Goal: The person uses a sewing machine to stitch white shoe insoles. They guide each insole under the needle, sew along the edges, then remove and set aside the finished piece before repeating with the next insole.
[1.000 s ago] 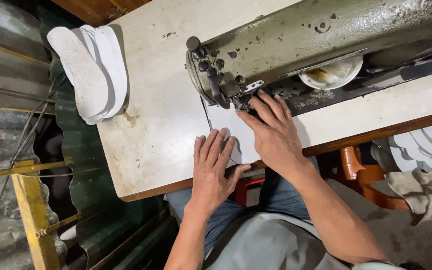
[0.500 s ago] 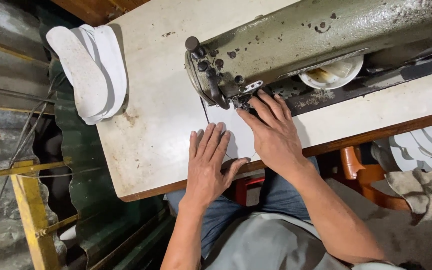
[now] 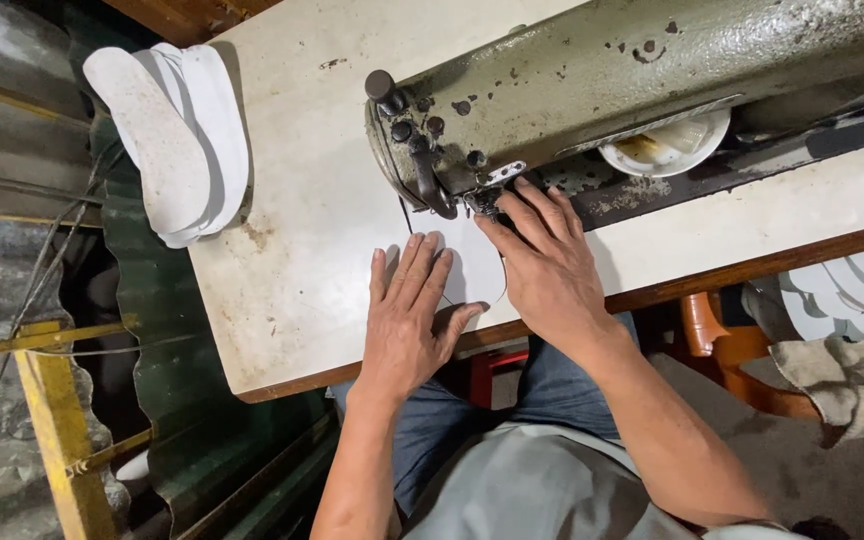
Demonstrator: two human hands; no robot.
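Observation:
A white flat piece [image 3: 474, 268] lies on the pale sewing table [image 3: 302, 240], under the needle end of a worn green sewing machine [image 3: 642, 80]. My left hand [image 3: 407, 315] lies flat on the piece's near left part, fingers spread and pointing away from me. My right hand [image 3: 547, 265] presses on the piece right beside the presser foot [image 3: 484, 195], fingertips touching the machine's base. Both hands cover most of the piece. A thin thread runs from the machine down across the piece.
A stack of white shoe insoles [image 3: 177, 140] lies at the table's far left corner. A white bowl-like dish [image 3: 667, 150] sits behind the machine. More white cut pieces [image 3: 847, 290] and a grey cloth [image 3: 857, 375] lie at right. A yellow metal frame [image 3: 52, 420] stands at left.
My left hand has slid forward on the piece, toward the machine. My right hand stays by the presser foot.

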